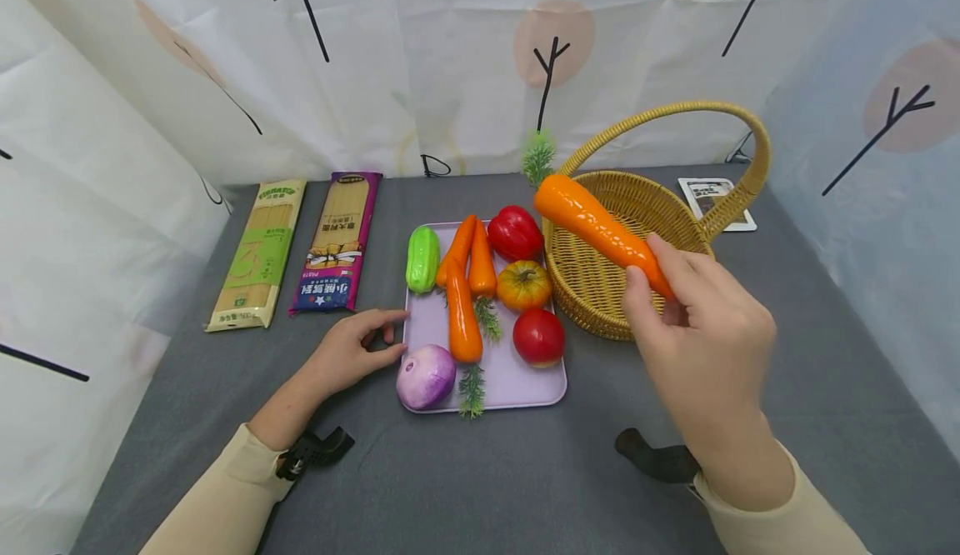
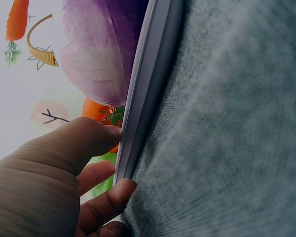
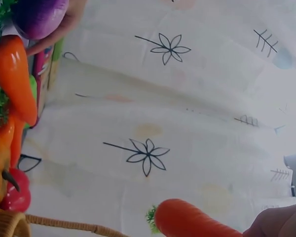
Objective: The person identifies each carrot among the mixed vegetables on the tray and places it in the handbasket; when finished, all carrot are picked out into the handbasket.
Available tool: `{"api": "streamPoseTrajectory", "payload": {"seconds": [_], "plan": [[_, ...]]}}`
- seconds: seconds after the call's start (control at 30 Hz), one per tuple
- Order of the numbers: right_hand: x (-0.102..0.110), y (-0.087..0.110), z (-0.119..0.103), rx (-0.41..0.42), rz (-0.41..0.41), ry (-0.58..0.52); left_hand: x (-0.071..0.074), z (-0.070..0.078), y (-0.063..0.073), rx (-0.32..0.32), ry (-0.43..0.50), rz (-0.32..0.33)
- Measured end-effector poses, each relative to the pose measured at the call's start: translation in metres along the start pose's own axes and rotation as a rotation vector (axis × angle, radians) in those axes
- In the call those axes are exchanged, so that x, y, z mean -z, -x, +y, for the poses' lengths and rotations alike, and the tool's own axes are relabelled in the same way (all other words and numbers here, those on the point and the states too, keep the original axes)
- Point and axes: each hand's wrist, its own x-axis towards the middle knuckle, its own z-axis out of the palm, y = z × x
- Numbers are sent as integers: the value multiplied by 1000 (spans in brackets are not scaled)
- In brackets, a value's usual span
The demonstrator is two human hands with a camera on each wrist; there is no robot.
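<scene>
My right hand [image 1: 708, 330] grips an orange carrot [image 1: 596, 222] by its narrow end, holding it up in front of the wicker basket [image 1: 573, 292]. The carrot's thick end, with a green leafy top, points up and left. My left hand [image 1: 348, 359] touches the left rim of the lilac tray [image 1: 517, 390] with its fingertips. On the tray lie a purple onion [image 1: 426, 377], more carrots [image 1: 463, 313], a green cucumber-like vegetable [image 1: 423, 259], a red bell pepper [image 1: 515, 232], a small orange pumpkin [image 1: 523, 286] and a tomato [image 1: 538, 337].
Two noodle packs, one green [image 1: 258, 255] and one purple [image 1: 337, 242], lie left of the tray. Behind the basket is a white-edged packet [image 1: 716, 203]. The basket's tall handle [image 1: 761, 155] arches upward. Printed cloth [image 1: 465, 63] hangs around the grey table.
</scene>
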Motion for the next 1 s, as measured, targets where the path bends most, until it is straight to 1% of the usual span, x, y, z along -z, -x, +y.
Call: {"api": "streamPoseTrajectory", "payload": {"seconds": [0.3,0.37,0.43,0.63,0.8,0.87,1.0], "plan": [[20,-7,8,-111,155,-21,0,-1,0,-14,5,3],[25,-9,11,-132,179,-17,0,-1,0,-16,6,3],[29,-10,13,-148,186,-1,0,-1,0,-15,5,4],[40,-13,22,-201,188,57,0,0,0,-2,0,0],[47,-13,26,-267,163,134,0,0,0,14,2,-6],[50,-14,27,-274,141,160,0,1,0,21,2,-9],[53,-16,28,-228,76,197,1,2,0,26,1,-13]]}}
